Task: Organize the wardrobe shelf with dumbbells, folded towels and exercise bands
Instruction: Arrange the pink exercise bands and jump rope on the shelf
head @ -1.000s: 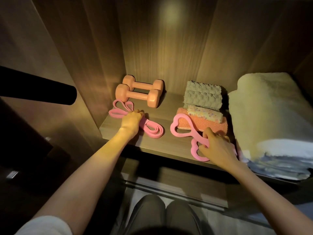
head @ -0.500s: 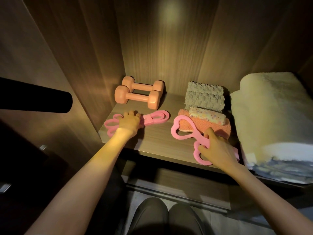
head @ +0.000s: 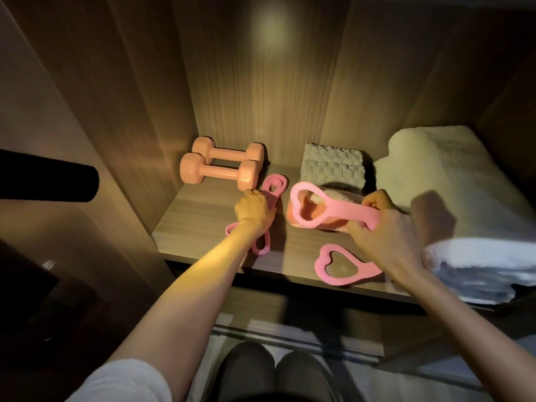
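Note:
Two orange dumbbells (head: 220,169) lie side by side at the back left of the wooden shelf (head: 200,224). My left hand (head: 253,208) grips a thin pink loop band (head: 274,185) in the middle, its loops sticking out behind and in front of the hand. My right hand (head: 385,227) holds a pink heart-ended band (head: 333,208); one heart is lifted over the small folded towels, the other heart (head: 338,268) lies near the shelf's front edge. A grey folded towel (head: 332,168) sits behind an orange one (head: 311,213), partly hidden.
A thick cream towel stack (head: 452,198) fills the right of the shelf. The wardrobe's side wall (head: 130,111) stands close on the left, and a black cylinder (head: 43,179) juts in from the far left. My knees (head: 275,372) are below the shelf.
My left hand has swung the thin band so it now runs front to back beside the dumbbells. My right hand has lifted one heart end of the other band off the shelf.

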{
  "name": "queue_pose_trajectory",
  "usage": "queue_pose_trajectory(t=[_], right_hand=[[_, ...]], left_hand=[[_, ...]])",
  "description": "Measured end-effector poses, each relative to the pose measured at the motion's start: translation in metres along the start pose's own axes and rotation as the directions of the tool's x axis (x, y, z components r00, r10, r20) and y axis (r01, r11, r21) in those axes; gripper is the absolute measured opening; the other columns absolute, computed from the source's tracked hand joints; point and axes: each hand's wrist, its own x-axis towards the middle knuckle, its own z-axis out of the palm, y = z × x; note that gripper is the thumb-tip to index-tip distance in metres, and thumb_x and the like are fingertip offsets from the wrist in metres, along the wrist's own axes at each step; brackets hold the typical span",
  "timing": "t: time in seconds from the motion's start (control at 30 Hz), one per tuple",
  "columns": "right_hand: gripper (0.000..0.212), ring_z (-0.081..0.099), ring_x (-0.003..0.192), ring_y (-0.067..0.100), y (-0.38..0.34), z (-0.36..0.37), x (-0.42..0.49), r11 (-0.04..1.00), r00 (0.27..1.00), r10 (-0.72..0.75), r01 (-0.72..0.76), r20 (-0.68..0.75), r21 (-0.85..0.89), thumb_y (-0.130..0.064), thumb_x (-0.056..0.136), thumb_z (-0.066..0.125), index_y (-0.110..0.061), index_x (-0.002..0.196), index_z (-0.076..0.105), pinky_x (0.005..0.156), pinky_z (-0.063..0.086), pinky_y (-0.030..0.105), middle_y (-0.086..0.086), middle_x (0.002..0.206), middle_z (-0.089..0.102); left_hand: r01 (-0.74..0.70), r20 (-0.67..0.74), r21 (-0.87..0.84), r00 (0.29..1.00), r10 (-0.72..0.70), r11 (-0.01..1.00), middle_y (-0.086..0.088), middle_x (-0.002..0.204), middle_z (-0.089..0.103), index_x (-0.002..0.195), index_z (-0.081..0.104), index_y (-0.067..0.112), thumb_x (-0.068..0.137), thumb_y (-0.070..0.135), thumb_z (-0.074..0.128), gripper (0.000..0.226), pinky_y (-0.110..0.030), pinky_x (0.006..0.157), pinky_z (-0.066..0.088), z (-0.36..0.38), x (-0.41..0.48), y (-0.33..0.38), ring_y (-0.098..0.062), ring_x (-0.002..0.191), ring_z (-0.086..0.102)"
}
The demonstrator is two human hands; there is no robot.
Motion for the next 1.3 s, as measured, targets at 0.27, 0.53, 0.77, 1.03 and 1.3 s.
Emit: queue_pose_trajectory(t=[0.27, 0.53, 0.77, 1.03, 1.3], right_hand=[[0.032, 0.052, 0.054, 0.008, -0.002, 0.009, 0.005, 0.994, 0.996, 0.066, -0.072, 0.066, 0.085, -0.034, 0.079, 0.06, -0.04, 0.092, 0.031, 0.049, 0.034, 0.024, -0.014, 0.066, 0.055], [0.025, 0.046, 0.051, 0.004, -0.001, 0.034, -0.001, 0.993, 0.999, 0.006, -0.001, -0.048, 0.119, -0.026, 0.087, 0.06, -0.025, 0.103, 0.041, 0.043, 0.027, 0.02, -0.005, 0.07, 0.055], [0.033, 0.062, 0.067, 0.035, 0.015, 0.047, -0.008, 0.997, 0.999, -0.024, 0.023, 0.022, 0.075, -0.017, 0.093, 0.057, -0.01, 0.122, 0.044, 0.056, 0.053, 0.044, 0.013, 0.093, 0.061], [0.029, 0.057, 0.053, 0.026, 0.029, 0.059, -0.012, 0.999, 0.992, -0.042, 0.043, 0.122, -0.002, -0.027, 0.097, 0.05, -0.021, 0.122, 0.035, 0.042, 0.036, 0.025, 0.006, 0.075, 0.063], [0.027, 0.056, 0.053, 0.028, 0.036, 0.061, -0.004, 0.993, 0.995, -0.08, 0.074, 0.066, 0.097, -0.02, 0.094, 0.054, -0.011, 0.118, 0.044, 0.044, 0.043, 0.031, 0.005, 0.085, 0.057]], left_hand=[[-0.026, -0.009, -0.132, 1.0, 0.025, 0.991, -0.014, 0.127, 0.048, 0.126, 0.045, 0.006, 0.091, 0.048, 0.054, 0.055, -0.043, 0.088, 0.045, -0.001, -0.01, -0.003, -0.032, 0.116, 0.049], [-0.19, 0.025, -0.266, 0.979, 0.204, 0.945, -0.006, 0.143, 0.04, 0.145, 0.034, 0.032, 0.078, 0.063, 0.062, 0.079, -0.046, 0.108, 0.033, 0.014, -0.064, -0.041, -0.027, 0.13, 0.038], [-0.23, -0.068, -0.321, 0.973, 0.22, 0.919, -0.007, 0.136, 0.052, 0.136, 0.051, 0.017, 0.079, 0.048, 0.067, 0.067, -0.04, 0.099, 0.043, 0.023, -0.056, -0.037, -0.027, 0.121, 0.049], [-0.184, -0.222, -0.418, 0.97, 0.096, 0.89, -0.008, 0.126, 0.055, 0.125, 0.055, 0.011, 0.088, 0.022, 0.056, 0.039, -0.038, 0.094, 0.033, 0.045, -0.042, -0.006, -0.026, 0.115, 0.047], [-0.085, -0.202, -0.503, 0.979, -0.022, 0.86, -0.013, 0.124, 0.053, 0.118, 0.057, 0.013, 0.089, 0.015, 0.052, 0.029, -0.042, 0.094, 0.032, 0.048, -0.014, 0.015, -0.031, 0.115, 0.046]])
